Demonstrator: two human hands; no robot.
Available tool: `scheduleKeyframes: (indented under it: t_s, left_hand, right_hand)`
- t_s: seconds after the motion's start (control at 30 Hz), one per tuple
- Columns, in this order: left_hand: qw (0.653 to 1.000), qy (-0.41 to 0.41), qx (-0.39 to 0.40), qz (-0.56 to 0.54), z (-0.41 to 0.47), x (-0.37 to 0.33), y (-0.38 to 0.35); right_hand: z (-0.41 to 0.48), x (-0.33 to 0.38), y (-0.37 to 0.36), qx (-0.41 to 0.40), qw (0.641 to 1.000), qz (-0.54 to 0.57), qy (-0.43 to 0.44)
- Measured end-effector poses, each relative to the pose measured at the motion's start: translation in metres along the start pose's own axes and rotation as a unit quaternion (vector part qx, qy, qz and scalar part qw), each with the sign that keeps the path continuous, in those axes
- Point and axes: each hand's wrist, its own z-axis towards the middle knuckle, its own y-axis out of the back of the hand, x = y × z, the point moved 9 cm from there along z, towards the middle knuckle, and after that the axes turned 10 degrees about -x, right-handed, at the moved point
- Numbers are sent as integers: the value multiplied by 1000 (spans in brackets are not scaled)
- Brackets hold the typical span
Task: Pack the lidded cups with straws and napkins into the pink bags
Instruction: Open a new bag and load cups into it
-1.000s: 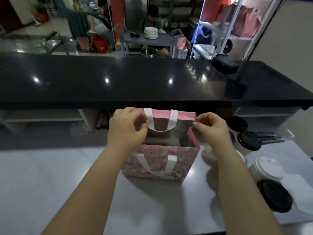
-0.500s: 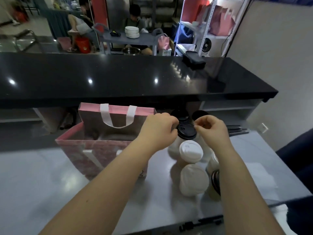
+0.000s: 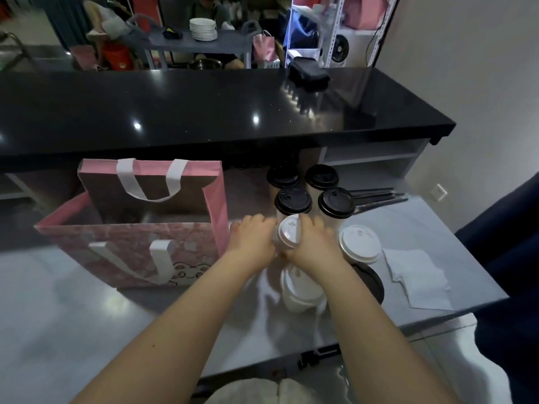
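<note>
held cup: a white-lidded paper cup (image 3: 288, 233) sits squeezed between both hands, in the cluster of cups on the grey tabletop (image 3: 87, 322); whether its base is on the table cannot be told.
left hand: the left hand (image 3: 253, 239) is at 9 o'clock of that cup, with its fingers curled against the cup's side, gripping it.
right hand: the right hand (image 3: 314, 239) is at 3 o'clock of the cup, with its fingers wrapped round the opposite side, gripping it too.
bag: a pink patterned paper bag (image 3: 131, 246) with white ribbon handles stands upright and open at 9 o'clock of the hands, just beside the left hand.
dark lids: four black-lidded cups (image 3: 293, 201) stand at 12 o'clock of the held cup, the nearest just past the fingertips.
other white lids: one white-lidded neighbour cup (image 3: 360, 243) is at 3 o'clock, and another is at 6 o'clock, below the wrists.
napkins: white paper napkins (image 3: 417, 278) lie flat at 4 o'clock.
straws: dark straws (image 3: 379, 196) lie at 1 o'clock, beside the black-lidded cups.
</note>
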Motion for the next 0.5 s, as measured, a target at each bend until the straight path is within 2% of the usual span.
scheduleKeyframes:
  t_s: [0.17, 0.33, 0.5]
  left_hand:
    - [1000, 13, -7, 2, -5, 9, -10]
    - [1000, 13, -25, 7, -2, 9, -6]
    - [992, -38, -70, 97, 3, -6, 15]
  right_hand:
    - [5, 3, -5, -32, 999, -10, -22]
    - [0, 2, 4, -50, 998, 29, -9]
    - [-5, 10, 33, -66, 993, 89, 35]
